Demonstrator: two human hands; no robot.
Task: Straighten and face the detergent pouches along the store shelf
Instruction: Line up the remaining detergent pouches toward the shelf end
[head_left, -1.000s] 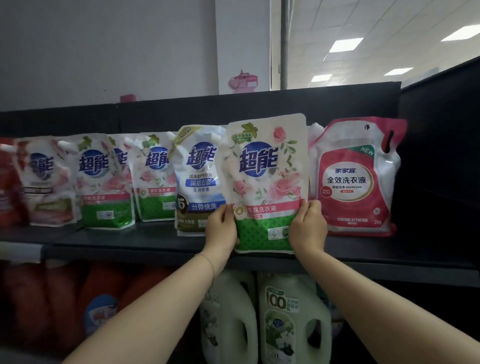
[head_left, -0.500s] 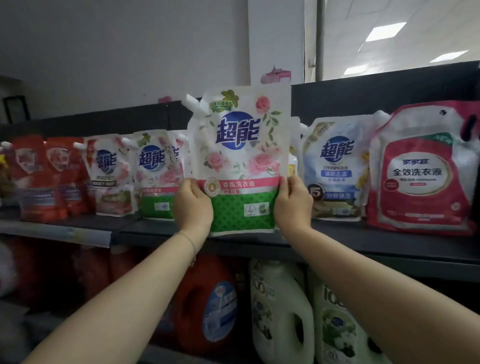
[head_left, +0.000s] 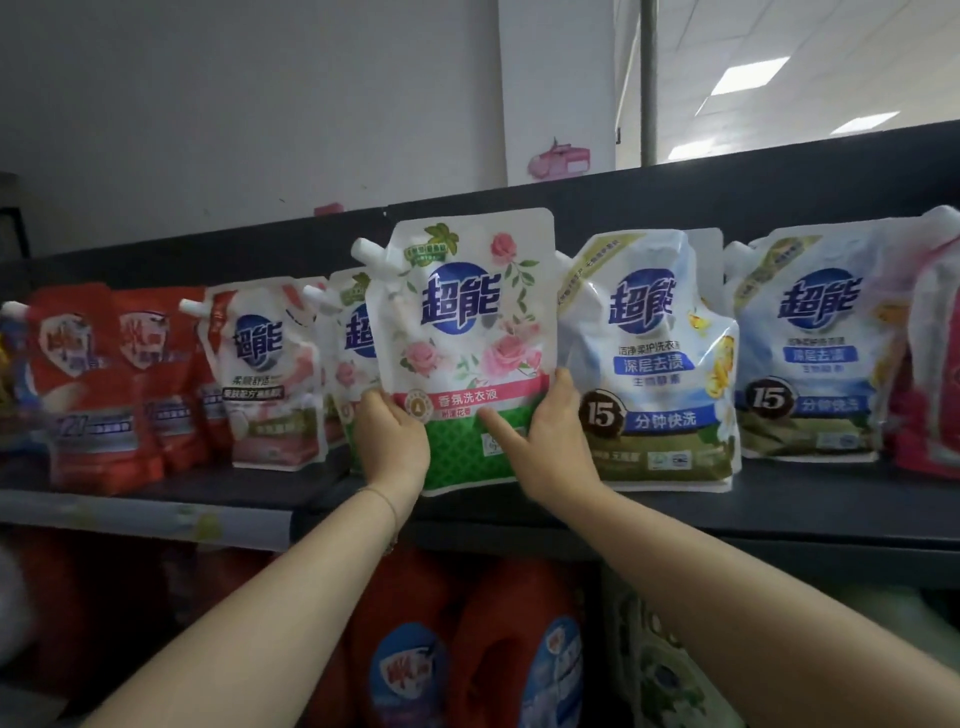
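A white detergent pouch with roses and a green base (head_left: 462, 332) stands upright at the front of the dark shelf (head_left: 779, 499), label facing me. My left hand (head_left: 392, 441) grips its lower left edge. My right hand (head_left: 545, 431) holds its lower right edge, thumb across the green band. Behind it on the left peeks another rose pouch (head_left: 345, 358), then a pink-based pouch (head_left: 267, 374). To its right stand two blue-and-white pouches (head_left: 649, 358) (head_left: 815, 348), both facing forward.
Red pouches (head_left: 98, 384) fill the shelf's left end, and a pink-red pouch (head_left: 930, 364) sits at the right edge. Below the shelf stand red jugs (head_left: 467, 649) and a white-green jug (head_left: 660, 675). A white price strip (head_left: 145, 514) runs along the left shelf lip.
I have carried the rose pouch leftward along the shelf, past the blue-and-white pouches, and it now rests in front of the other rose pouch. Both hands stay on it.
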